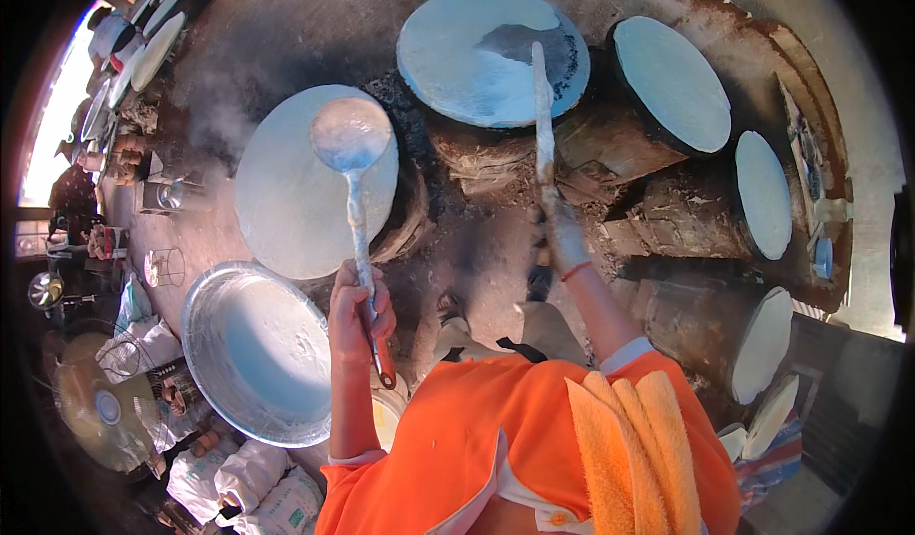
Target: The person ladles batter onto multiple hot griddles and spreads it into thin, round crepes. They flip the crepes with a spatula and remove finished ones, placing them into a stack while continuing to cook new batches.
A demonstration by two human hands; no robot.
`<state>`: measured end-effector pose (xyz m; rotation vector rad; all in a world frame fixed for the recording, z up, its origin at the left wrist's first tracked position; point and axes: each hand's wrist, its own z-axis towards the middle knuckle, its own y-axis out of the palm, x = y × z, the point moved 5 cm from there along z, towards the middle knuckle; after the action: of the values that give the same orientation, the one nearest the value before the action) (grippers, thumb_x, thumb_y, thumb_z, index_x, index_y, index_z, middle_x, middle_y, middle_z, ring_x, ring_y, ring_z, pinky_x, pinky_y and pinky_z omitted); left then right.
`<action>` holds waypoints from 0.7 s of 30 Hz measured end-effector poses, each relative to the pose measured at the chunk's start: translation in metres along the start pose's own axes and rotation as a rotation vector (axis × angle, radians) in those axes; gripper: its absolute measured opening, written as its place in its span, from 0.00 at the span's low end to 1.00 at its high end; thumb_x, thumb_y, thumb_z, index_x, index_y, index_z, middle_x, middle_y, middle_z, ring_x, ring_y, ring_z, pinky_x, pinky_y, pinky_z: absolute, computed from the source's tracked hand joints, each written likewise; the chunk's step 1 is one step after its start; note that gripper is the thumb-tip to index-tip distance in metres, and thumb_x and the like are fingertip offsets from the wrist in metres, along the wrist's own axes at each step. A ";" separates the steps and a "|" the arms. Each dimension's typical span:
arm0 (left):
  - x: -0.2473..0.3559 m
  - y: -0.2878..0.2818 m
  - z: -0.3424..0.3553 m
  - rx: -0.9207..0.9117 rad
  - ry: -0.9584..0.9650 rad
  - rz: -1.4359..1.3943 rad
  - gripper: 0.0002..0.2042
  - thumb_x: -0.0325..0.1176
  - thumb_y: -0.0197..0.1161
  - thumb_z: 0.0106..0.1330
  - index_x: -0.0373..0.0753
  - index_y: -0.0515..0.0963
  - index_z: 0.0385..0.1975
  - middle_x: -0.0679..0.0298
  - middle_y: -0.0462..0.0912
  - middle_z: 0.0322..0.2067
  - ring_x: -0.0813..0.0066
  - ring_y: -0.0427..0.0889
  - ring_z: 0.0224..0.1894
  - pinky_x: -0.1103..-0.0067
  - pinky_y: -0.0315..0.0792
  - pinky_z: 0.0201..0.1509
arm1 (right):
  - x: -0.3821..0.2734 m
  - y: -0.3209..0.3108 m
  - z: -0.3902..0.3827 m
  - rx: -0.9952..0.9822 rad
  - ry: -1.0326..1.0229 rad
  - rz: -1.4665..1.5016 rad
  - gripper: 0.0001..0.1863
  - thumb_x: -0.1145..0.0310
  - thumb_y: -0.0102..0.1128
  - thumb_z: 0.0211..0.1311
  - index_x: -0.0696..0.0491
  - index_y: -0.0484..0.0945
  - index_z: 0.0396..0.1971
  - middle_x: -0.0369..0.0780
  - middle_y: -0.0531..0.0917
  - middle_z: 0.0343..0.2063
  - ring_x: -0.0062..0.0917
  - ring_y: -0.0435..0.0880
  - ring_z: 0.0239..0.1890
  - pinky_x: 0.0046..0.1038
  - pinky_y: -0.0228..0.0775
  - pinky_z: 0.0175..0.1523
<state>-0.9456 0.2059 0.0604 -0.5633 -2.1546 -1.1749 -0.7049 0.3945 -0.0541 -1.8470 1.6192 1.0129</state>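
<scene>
My left hand (362, 311) is wrapped round the handle of a long metal ladle (353, 140). Its wide bowl, coated with pale residue, hangs over a round griddle covered by a white sheet of batter (286, 192). My right hand (569, 240) is closed on a long, flat, batter-crusted spatula (543, 106). The spatula's tip reaches over the far middle griddle, where white batter (457, 54) covers most of the surface and a dark patch (534, 44) shows bare at the right. To the left of my left hand stands a large metal basin (195, 344) of milky white batter.
More round griddles with white sheets (672, 82) curve round on my right, on clay stoves (677, 216). White sacks (253, 478) and a large fan (105, 402) stand at left. Farther back left, a person (110, 35) is near other griddles. Smoke hangs above the floor.
</scene>
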 end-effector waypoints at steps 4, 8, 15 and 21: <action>-0.011 0.043 0.009 0.077 0.044 0.048 0.09 0.29 0.42 0.55 0.37 0.64 0.34 0.63 0.65 0.15 0.80 0.57 0.05 0.83 0.56 0.07 | 0.008 0.035 0.022 -0.243 -0.088 0.004 0.15 0.51 0.47 0.62 0.48 0.70 0.29 0.30 0.71 0.15 0.16 0.68 0.12 0.21 0.60 0.14; -0.032 0.089 0.010 0.118 0.080 0.045 0.09 0.28 0.42 0.56 0.36 0.64 0.36 0.63 0.65 0.16 0.80 0.57 0.06 0.83 0.56 0.08 | 0.032 -0.013 0.063 -0.368 -0.173 -0.191 0.14 0.53 0.48 0.62 0.48 0.71 0.31 0.30 0.72 0.16 0.15 0.68 0.12 0.20 0.60 0.15; -0.039 0.139 0.011 0.149 0.085 0.069 0.07 0.27 0.42 0.59 0.37 0.64 0.36 0.63 0.65 0.16 0.81 0.57 0.06 0.84 0.55 0.08 | 0.004 -0.137 0.151 -0.354 -0.364 -0.494 0.15 0.52 0.47 0.62 0.48 0.72 0.25 0.30 0.71 0.14 0.14 0.65 0.10 0.19 0.56 0.13; -0.040 0.141 0.055 0.043 0.060 0.087 0.04 0.29 0.44 0.62 0.39 0.64 0.34 0.65 0.65 0.16 0.82 0.56 0.06 0.85 0.53 0.07 | 0.009 -0.061 0.119 -0.296 -0.536 -0.480 0.22 0.47 0.46 0.61 0.53 0.74 0.27 0.31 0.71 0.12 0.15 0.70 0.12 0.20 0.62 0.16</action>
<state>-0.8468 0.3227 0.0931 -0.5895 -2.0786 -1.0822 -0.6710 0.4909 -0.1412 -1.8018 0.7027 1.4082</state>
